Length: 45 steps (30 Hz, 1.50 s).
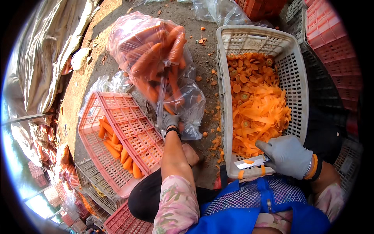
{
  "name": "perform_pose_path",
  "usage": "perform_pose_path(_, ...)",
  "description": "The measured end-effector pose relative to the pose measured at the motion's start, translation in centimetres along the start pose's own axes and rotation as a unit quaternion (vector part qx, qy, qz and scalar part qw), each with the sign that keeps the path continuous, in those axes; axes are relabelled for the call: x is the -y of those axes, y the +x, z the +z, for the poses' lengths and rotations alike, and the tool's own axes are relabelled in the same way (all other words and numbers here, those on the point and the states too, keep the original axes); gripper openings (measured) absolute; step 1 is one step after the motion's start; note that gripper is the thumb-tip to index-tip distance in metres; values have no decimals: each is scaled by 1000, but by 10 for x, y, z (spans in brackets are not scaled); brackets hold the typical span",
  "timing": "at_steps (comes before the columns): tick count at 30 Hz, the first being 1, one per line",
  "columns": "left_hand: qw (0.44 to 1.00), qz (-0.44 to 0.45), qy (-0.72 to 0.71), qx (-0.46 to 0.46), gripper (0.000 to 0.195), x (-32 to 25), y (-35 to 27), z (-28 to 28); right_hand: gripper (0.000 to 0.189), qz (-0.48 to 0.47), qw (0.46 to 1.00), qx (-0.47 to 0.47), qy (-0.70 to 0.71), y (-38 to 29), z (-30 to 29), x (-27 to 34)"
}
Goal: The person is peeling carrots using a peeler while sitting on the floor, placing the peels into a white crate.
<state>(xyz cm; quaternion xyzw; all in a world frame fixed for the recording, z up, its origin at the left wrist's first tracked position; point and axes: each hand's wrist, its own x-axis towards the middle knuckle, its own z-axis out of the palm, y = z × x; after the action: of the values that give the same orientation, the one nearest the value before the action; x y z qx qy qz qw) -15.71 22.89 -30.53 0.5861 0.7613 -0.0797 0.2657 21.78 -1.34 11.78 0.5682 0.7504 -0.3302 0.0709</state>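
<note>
My left hand [170, 120], in a grey glove, reaches to the mouth of a clear plastic bag [187, 122] packed with large carrots [147, 60]. A carrot's end shows just beyond its fingers, but plastic and the glove hide whether they grip anything. My right hand [287, 156], also gloved, is closed on the handle of a knife [252, 161]. The flat blade points left over the near rim of a whitish plastic crate [298, 84], with an orange scrap on it. Inside that crate lie carrot peelings [260, 114] and cut carrot ends [244, 79].
A tilted pink crate [131, 125] at left holds peeled carrots [112, 146]; it rests on grey crates [96, 184]. Stacked red crates [330, 38] stand at right. Carrot scraps litter the dirt floor [201, 61]. A pale cloth sheet [49, 55] hangs at far left.
</note>
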Motion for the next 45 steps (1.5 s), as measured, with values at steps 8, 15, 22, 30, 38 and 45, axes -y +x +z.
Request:
perform_pose_path(8, 968, 72, -239, -37, 60, -71, -62, -35, 34, 3, 996, -88, -5, -5, 5, -2)
perform_pose_path(15, 619, 153, -771, -17, 45, -122, -135, -175, 29, -41, 958, -247, 140, 2, 11, -11)
perform_pose_path(22, 621, 448, -642, -40, 46, -144, -361, -221, 63, -89, 673, -232, 697, 31, 20, -17)
perform_pose_path(30, 617, 294, -668, 294, 65, -139, -422, -134, 48, -7, 680, -266, 683, 6, 48, -4)
perform_pose_path(38, 632, 136, -701, 303, 63, -144, -381, -129, 44, -178, 771, -357, 496, -38, 35, -21)
perform_pose_path(45, 614, 144, -685, 364, 74, -143, -372, -97, 26, -54, 791, -105, 600, -28, 63, 5)
